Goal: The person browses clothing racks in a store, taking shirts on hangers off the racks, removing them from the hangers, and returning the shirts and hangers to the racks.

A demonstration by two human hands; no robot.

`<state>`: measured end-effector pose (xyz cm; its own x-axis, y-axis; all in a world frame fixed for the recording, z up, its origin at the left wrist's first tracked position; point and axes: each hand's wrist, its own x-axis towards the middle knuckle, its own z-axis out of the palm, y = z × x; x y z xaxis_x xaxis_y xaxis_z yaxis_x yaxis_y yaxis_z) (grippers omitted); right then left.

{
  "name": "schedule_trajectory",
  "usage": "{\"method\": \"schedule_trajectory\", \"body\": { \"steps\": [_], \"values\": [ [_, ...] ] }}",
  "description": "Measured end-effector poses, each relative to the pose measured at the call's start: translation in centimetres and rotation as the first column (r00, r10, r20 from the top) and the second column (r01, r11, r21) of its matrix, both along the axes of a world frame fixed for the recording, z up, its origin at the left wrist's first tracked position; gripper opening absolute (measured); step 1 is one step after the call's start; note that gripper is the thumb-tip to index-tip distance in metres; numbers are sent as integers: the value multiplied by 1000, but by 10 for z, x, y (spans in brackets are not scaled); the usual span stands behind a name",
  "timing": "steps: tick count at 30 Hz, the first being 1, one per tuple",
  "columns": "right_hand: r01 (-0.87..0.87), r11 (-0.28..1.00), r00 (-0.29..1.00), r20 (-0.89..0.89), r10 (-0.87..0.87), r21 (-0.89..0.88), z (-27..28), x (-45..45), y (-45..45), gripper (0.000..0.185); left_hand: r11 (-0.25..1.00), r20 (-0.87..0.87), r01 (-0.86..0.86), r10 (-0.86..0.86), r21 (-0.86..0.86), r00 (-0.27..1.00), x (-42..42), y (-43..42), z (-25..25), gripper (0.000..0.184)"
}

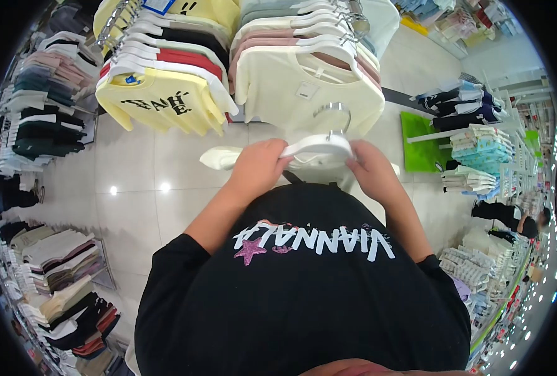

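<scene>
Hands grip a white hanger (321, 145) just off the middle of the view toward 1 o'clock, in front of a black T-shirt (303, 288) worn at 6 o'clock. The left hand (257, 165) curls its fingers around the hanger's 9 o'clock arm, the thumb closed against them. The right hand (372, 169) pinches the 3 o'clock end between thumb and fingers; how its other fingers lie cannot be told. A pale garment (313, 164) hangs from the hanger between the hands, partly hidden by them, one sleeve jutting toward 9 o'clock. The metal hook (338, 116) stands toward 12 o'clock, overlapping in view a cream top (278, 81) with a square tag (306, 90) on the rack; whether they touch cannot be told. At 10 o'clock hangs a yellow top (159, 100) with black lettering, its neighbors red, white and black. Hung clothes (72, 250) line 8 o'clock, near pale floor tiles (128, 219). One person in dark clothing (15, 193) appears at 9 o'clock, another person (504, 214) at 3 o'clock, below a green panel (419, 141).
</scene>
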<state>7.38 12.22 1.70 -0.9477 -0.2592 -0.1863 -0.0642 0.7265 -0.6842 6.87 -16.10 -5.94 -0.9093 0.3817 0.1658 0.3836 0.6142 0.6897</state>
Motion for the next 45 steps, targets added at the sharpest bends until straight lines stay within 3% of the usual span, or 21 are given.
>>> {"method": "schedule_trajectory", "body": {
  "steps": [2, 6, 8, 9, 10, 12, 16, 19, 22, 24, 25, 28, 30, 32, 36, 38, 39, 41, 42, 44, 45],
  "values": [
    [-18, 999, 895, -444, 36, 44, -1, -2, -7, 23, 998, 12, -51, 51, -21, 999, 9, -1, 12, 25],
    [14, 988, 743, -663, 93, 154, -9, 9, -13, 24, 985, 176, -165, 170, -42, 970, 26, 0, 21, 24],
    [-41, 999, 968, -250, 36, -16, -14, 18, -23, 25, 984, 174, -174, 175, -26, 969, 33, 1, 25, 25],
    [48, 983, 999, -4, -50, -180, -11, 19, -33, 23, 983, 171, -182, 180, -6, 969, 36, 2, 27, 25],
    [51, 982, 999, -4, -52, -180, -12, 20, -38, 23, 984, 171, -179, 178, -6, 969, 39, 4, 32, 25],
    [145, 935, 955, 291, -48, -323, -13, 19, -47, 22, 984, 161, -157, 143, 79, 977, 44, 5, 44, 26],
    [10, 962, 958, 278, 68, -271, -11, 11, -54, 26, 983, 108, -161, 151, 90, 983, 48, 6, 49, 26],
    [-121, 941, 975, 139, 172, -315, -19, 15, -53, 29, 964, 129, -235, 220, 124, 967, 46, -2, 52, 26],
    [-177, 823, 957, 103, 273, -540, -15, 19, -52, 26, 939, 115, -333, 322, 87, 940, 49, -17, 50, 27],
    [-26, 519, 928, 172, 330, -854, -18, 13, -50, 23, 911, 195, -407, 388, 67, 901, 52, -27, 44, 29],
    [-23, 518, 929, 173, 326, -855, -19, 10, -50, 23, 913, 196, -403, 385, 66, 902, 53, -31, 45, 29],
    [264, 102, 866, 282, 413, -959, -24, 0, -55, 31, 886, 251, -445, 404, 134, 880, 56, -37, 44, 29],
    [296, 105, 884, 313, 347, -950, -19, 3, -63, 35, 875, 229, -438, 392, 207, 891, 59, -37, 39, 28],
    [322, -47, 840, 262, 475, -946, -25, -2, -62, 36, 874, 222, -429, 382, 230, 897, 61, -35, 39, 28],
    [363, 56, 886, 364, 289, -930, -16, 1, -62, 38, 862, 238, -432, 376, 264, 896, 62, -29, 40, 29],
    [330, 284, 928, 364, 78, -900, -11, -1, -60, 36, 864, 234, -429, 374, 263, 897, 60, -28, 41, 29],
    [327, 284, 929, 361, 78, -901, -12, -2, -58, 36, 867, 230, -426, 373, 259, 899, 58, -27, 43, 29],
    [207, 638, 973, 89, -212, -742, -16, -3, -52, 24, 864, 227, -429, 376, 266, 898, 55, -25, 46, 29],
    [206, 637, 973, 85, -217, -743, -12, -2, -47, 24, 860, 226, -431, 378, 272, 898, 52, -24, 47, 29],
    [-196, 944, 893, -445, 60, -266, 4, 3, -34, 12, 888, 183, -407, 373, 212, 910, 47, -21, 46, 28],
    [-190, 945, 892, -450, 52, -267, 8, 5, -29, 12, 909, 143, -389, 370, 148, 918, 43, -19, 46, 27]
  ]
}}
